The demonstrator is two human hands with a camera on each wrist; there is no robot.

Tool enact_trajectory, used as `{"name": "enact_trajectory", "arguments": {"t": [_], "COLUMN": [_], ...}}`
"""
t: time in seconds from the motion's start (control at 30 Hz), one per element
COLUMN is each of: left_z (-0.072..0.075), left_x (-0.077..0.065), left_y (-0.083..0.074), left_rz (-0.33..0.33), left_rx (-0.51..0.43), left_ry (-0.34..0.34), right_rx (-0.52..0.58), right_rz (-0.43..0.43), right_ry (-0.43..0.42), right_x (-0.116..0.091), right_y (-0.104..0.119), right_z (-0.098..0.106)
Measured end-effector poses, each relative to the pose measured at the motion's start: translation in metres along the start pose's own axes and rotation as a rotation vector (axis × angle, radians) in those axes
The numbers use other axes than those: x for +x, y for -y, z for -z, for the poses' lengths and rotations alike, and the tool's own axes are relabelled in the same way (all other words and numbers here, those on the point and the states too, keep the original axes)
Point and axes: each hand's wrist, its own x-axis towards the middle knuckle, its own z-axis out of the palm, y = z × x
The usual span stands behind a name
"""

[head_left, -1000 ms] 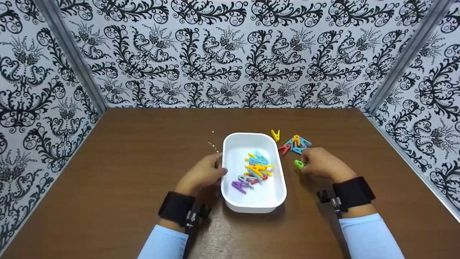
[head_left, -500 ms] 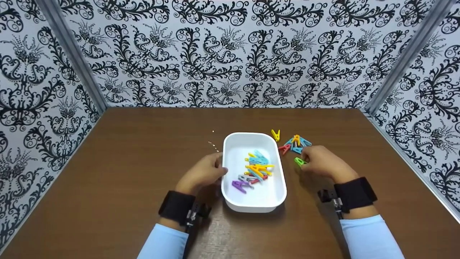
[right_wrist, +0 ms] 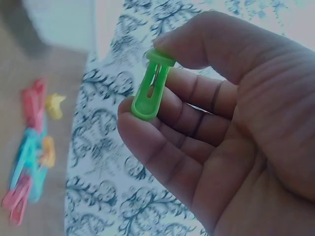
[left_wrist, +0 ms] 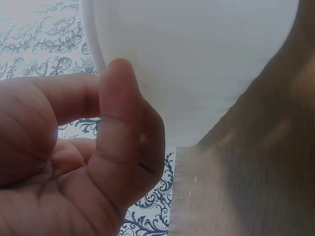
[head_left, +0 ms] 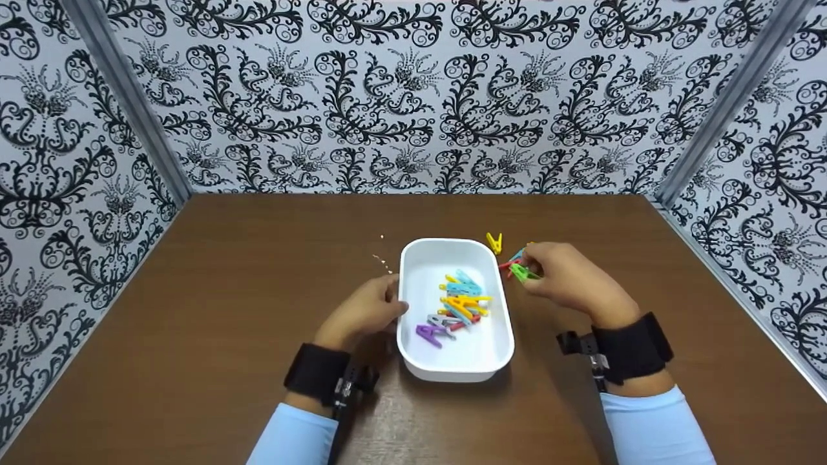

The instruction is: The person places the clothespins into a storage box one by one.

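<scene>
A white plastic tub (head_left: 491, 345) stands in the middle of the table in the head view. My left hand (head_left: 369, 310) grips its left wall, thumb over the rim; the left wrist view shows the thumb and curled fingers (left_wrist: 118, 113) against the white side. Between the thumb and fingers of my right hand (head_left: 575, 281) a green clothespin (right_wrist: 150, 91) is pinched, raised above the table to the right of the tub. Several clothespins lie inside the tub, among them a purple clothespin (head_left: 431, 334) and an orange clothespin (head_left: 462, 303).
Behind my right hand, partly hidden by it, lies a cluster with a red clothespin (right_wrist: 33, 105) and a blue clothespin (right_wrist: 24, 155). A yellow clothespin (head_left: 495, 243) lies beside the tub's far right corner. Patterned walls (head_left: 413, 97) enclose the wooden table (head_left: 258, 258).
My right hand has lifted the green clothespin off the table and moved it up and left, toward the tub. My left hand and the tub hold their place.
</scene>
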Motion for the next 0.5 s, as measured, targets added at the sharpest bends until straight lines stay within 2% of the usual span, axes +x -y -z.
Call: {"name": "enact_trajectory", "arguments": {"t": [0.2, 0.33, 0.5], "left_z": [0.000, -0.001, -0.001], "left_x": [0.000, -0.001, -0.003], "left_y": [0.001, -0.001, -0.003], "left_rz": [0.014, 0.039, 0.040], "left_rx": [-0.005, -0.019, -0.005], "left_ry": [-0.004, -0.010, -0.013], "right_rx": [0.020, 0.016, 0.024], "right_rz": [0.019, 0.036, 0.065], "right_ry": [0.004, 0.031, 0.066], "right_x": [0.012, 0.019, 0.027], "right_y": [0.028, 0.043, 0.058], "right_z": [-0.007, -0.017, -0.031]}}
